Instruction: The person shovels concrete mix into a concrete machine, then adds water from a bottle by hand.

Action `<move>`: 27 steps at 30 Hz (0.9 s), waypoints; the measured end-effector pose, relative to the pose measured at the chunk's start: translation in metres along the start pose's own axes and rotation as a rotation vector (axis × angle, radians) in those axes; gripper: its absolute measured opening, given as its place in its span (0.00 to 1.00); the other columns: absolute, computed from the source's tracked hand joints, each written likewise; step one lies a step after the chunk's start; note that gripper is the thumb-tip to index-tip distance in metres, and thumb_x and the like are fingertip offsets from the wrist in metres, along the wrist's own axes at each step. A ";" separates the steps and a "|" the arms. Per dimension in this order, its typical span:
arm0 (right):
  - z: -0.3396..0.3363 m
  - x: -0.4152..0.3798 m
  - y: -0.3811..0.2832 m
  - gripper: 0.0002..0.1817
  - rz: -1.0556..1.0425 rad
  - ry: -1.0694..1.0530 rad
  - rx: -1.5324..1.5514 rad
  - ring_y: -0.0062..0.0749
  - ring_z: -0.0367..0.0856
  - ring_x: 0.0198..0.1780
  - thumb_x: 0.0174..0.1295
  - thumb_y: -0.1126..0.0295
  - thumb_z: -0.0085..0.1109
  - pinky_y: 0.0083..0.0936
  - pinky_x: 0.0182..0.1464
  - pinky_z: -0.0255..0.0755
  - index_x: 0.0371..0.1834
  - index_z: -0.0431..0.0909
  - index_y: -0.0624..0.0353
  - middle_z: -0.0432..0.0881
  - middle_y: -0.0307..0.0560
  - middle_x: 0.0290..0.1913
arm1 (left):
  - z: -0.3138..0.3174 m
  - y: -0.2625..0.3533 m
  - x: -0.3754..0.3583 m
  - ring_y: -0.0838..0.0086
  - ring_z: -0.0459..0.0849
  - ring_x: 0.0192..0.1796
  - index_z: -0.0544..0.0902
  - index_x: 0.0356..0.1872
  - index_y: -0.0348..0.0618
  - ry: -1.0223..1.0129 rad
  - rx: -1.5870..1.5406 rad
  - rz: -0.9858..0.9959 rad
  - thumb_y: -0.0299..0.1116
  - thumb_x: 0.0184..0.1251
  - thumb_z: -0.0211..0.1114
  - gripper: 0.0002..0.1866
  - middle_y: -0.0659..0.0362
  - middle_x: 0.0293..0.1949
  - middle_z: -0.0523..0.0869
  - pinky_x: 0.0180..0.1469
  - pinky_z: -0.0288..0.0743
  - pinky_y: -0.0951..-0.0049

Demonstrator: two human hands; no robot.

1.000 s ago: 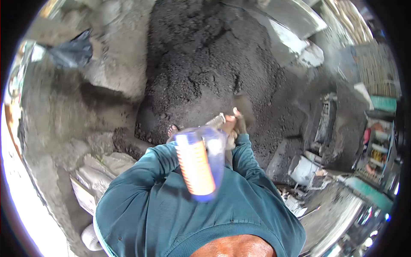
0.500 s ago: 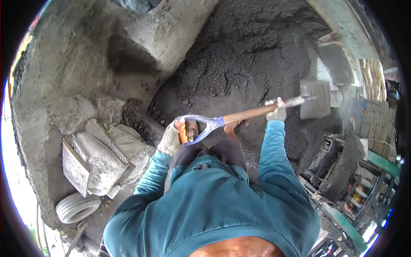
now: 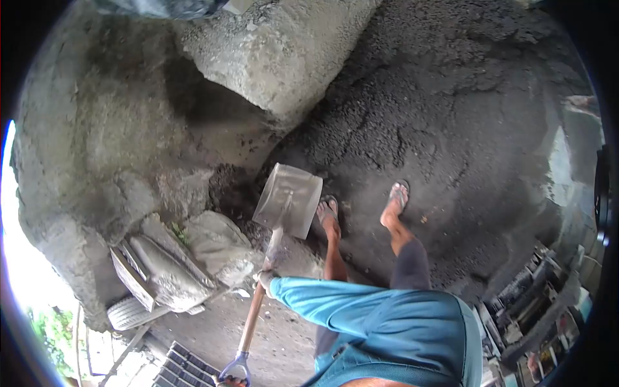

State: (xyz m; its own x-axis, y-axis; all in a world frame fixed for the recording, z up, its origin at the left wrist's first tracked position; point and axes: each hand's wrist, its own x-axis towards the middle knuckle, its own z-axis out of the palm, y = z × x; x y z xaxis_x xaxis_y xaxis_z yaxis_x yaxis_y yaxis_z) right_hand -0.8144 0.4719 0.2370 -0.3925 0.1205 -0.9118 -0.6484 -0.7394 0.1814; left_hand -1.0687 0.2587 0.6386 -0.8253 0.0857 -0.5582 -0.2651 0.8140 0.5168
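A shovel (image 3: 254, 314) with a wooden shaft stretches down the left of the view, its flat, square metal blade (image 3: 291, 200) uppermost and bearing no visible load. My right hand (image 3: 265, 281), gloved, is closed round the shaft below the blade, the arm reaching across my body. At the bottom edge, my left hand (image 3: 232, 382) grips the blue D-shaped handle (image 3: 240, 365); most of that hand is cut off by the frame. Beside the blade, my sandalled feet stand apart on dark ground.
Dark loose material (image 3: 387, 122) covers the ground ahead. A large grey mound (image 3: 277, 64) rises at upper left. Boards and a dusty sack-like heap (image 3: 171, 271) lie at left, near a tire (image 3: 132, 314). Black slatted trays (image 3: 184, 367) are at lower left, machinery (image 3: 535, 309) at right.
My body has turned left. The shovel has swung from the right, near a pale sheet, to the left, its blade now beside my feet. Both hands have kept their hold.
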 end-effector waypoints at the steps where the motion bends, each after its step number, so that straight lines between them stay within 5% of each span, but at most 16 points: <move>1: -0.007 0.013 -0.038 0.13 -0.028 0.019 0.045 0.43 0.80 0.25 0.72 0.65 0.52 0.44 0.29 0.76 0.28 0.76 0.55 0.77 0.46 0.22 | 0.020 0.017 -0.006 0.54 0.83 0.52 0.81 0.55 0.43 -0.102 -0.029 0.004 0.71 0.60 0.57 0.39 0.49 0.52 0.85 0.49 0.80 0.50; 2: -0.017 0.029 -0.087 0.13 -0.069 0.034 0.100 0.43 0.80 0.26 0.73 0.64 0.51 0.44 0.30 0.76 0.29 0.76 0.55 0.77 0.47 0.23 | 0.067 0.017 0.006 0.58 0.82 0.45 0.81 0.52 0.44 -0.107 -0.075 0.044 0.66 0.63 0.58 0.34 0.52 0.46 0.83 0.43 0.78 0.54; 5: -0.077 0.062 -0.259 0.16 -0.195 0.049 0.210 0.45 0.79 0.27 0.75 0.62 0.48 0.45 0.34 0.76 0.30 0.75 0.55 0.76 0.47 0.24 | 0.365 0.015 -0.001 0.68 0.80 0.24 0.81 0.45 0.48 -0.181 -0.345 0.134 0.53 0.72 0.59 0.19 0.61 0.26 0.79 0.26 0.73 0.64; 6: -0.108 0.070 -0.305 0.16 -0.234 0.051 0.236 0.46 0.78 0.27 0.76 0.61 0.47 0.45 0.35 0.76 0.30 0.75 0.55 0.75 0.47 0.25 | 0.415 0.006 0.012 0.72 0.77 0.26 0.77 0.30 0.50 -0.422 -0.146 0.171 0.53 0.71 0.61 0.18 0.65 0.24 0.77 0.27 0.73 0.66; 7: -0.159 0.108 -0.344 0.04 -0.301 -0.054 0.350 0.46 0.79 0.31 0.70 0.73 0.55 0.55 0.36 0.78 0.44 0.72 0.55 0.77 0.49 0.34 | 0.462 -0.023 0.042 0.71 0.74 0.23 0.74 0.27 0.51 -0.450 -0.161 0.236 0.56 0.70 0.62 0.21 0.64 0.23 0.76 0.24 0.70 0.65; 8: -0.167 0.093 -0.363 0.04 -0.338 0.007 0.389 0.44 0.78 0.30 0.69 0.74 0.56 0.53 0.33 0.77 0.43 0.72 0.53 0.76 0.47 0.34 | 0.484 -0.037 0.056 0.69 0.74 0.25 0.75 0.30 0.50 -0.416 -0.189 0.235 0.57 0.69 0.62 0.21 0.63 0.25 0.76 0.25 0.70 0.64; 13: -0.195 0.065 -0.325 0.06 -0.355 0.047 0.424 0.38 0.77 0.30 0.70 0.72 0.57 0.52 0.35 0.78 0.45 0.70 0.50 0.75 0.43 0.35 | 0.462 -0.077 0.066 0.65 0.77 0.30 0.77 0.42 0.49 -0.294 -0.112 0.116 0.62 0.66 0.62 0.25 0.58 0.36 0.79 0.27 0.71 0.59; 14: -0.205 0.058 -0.316 0.07 -0.395 0.044 0.474 0.38 0.76 0.30 0.70 0.71 0.57 0.52 0.36 0.78 0.46 0.71 0.49 0.76 0.41 0.35 | 0.455 -0.088 0.086 0.64 0.77 0.35 0.77 0.47 0.50 -0.390 -0.099 0.224 0.69 0.63 0.60 0.31 0.56 0.42 0.78 0.30 0.71 0.56; 17: -0.247 0.007 -0.297 0.09 -0.403 0.066 0.677 0.37 0.77 0.33 0.69 0.71 0.57 0.51 0.38 0.78 0.50 0.70 0.49 0.76 0.41 0.37 | 0.451 -0.082 0.063 0.64 0.77 0.36 0.77 0.48 0.50 -0.493 0.007 0.054 0.69 0.63 0.60 0.31 0.57 0.43 0.78 0.31 0.72 0.57; 18: -0.272 0.005 -0.287 0.14 -0.439 0.051 0.707 0.38 0.78 0.38 0.68 0.72 0.58 0.51 0.40 0.78 0.55 0.70 0.47 0.76 0.40 0.42 | 0.447 -0.079 0.053 0.65 0.76 0.31 0.76 0.43 0.51 -0.676 0.047 0.081 0.66 0.65 0.61 0.27 0.60 0.37 0.77 0.29 0.71 0.58; 19: -0.300 -0.004 -0.275 0.15 -0.489 0.003 0.816 0.39 0.78 0.40 0.68 0.71 0.59 0.50 0.42 0.78 0.56 0.69 0.45 0.76 0.40 0.44 | 0.471 -0.090 0.029 0.70 0.73 0.24 0.73 0.34 0.54 -0.474 -0.142 0.161 0.62 0.66 0.62 0.23 0.65 0.27 0.73 0.25 0.68 0.62; 21: -0.359 -0.052 -0.242 0.17 -0.635 -0.036 0.884 0.41 0.78 0.42 0.68 0.70 0.59 0.48 0.44 0.78 0.57 0.69 0.41 0.76 0.41 0.47 | 0.466 -0.082 -0.025 0.73 0.71 0.21 0.70 0.29 0.55 -0.691 0.020 0.273 0.61 0.67 0.62 0.23 0.67 0.24 0.72 0.22 0.66 0.65; 25: -0.427 -0.241 -0.241 0.13 -0.787 0.294 0.989 0.41 0.79 0.39 0.68 0.70 0.60 0.48 0.40 0.77 0.52 0.71 0.43 0.78 0.40 0.41 | 0.508 -0.102 -0.085 0.69 0.74 0.18 0.74 0.30 0.50 -0.808 0.224 0.270 0.63 0.66 0.58 0.25 0.63 0.23 0.77 0.17 0.67 0.65; 26: -0.456 -0.274 -0.228 0.11 -0.842 0.363 1.001 0.40 0.79 0.38 0.68 0.70 0.60 0.48 0.39 0.76 0.50 0.71 0.44 0.78 0.40 0.39 | 0.509 -0.095 -0.120 0.67 0.71 0.14 0.75 0.28 0.49 -1.113 0.298 0.084 0.64 0.67 0.55 0.26 0.62 0.18 0.75 0.15 0.64 0.64; 27: -0.477 -0.304 -0.212 0.09 -0.890 0.436 1.025 0.40 0.79 0.37 0.68 0.70 0.60 0.48 0.37 0.76 0.47 0.72 0.46 0.78 0.40 0.37 | 0.523 -0.097 -0.153 0.66 0.71 0.13 0.75 0.27 0.49 -1.204 0.321 0.063 0.65 0.68 0.53 0.27 0.61 0.17 0.75 0.15 0.65 0.64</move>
State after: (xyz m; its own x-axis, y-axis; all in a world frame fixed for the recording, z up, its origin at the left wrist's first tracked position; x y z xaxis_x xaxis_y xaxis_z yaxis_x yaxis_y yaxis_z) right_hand -0.2460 0.2760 0.3003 0.4961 -0.0666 -0.8657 -0.8194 0.2937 -0.4922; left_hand -0.6563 0.4670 0.3346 0.1940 0.4627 -0.8650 0.0316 0.8784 0.4769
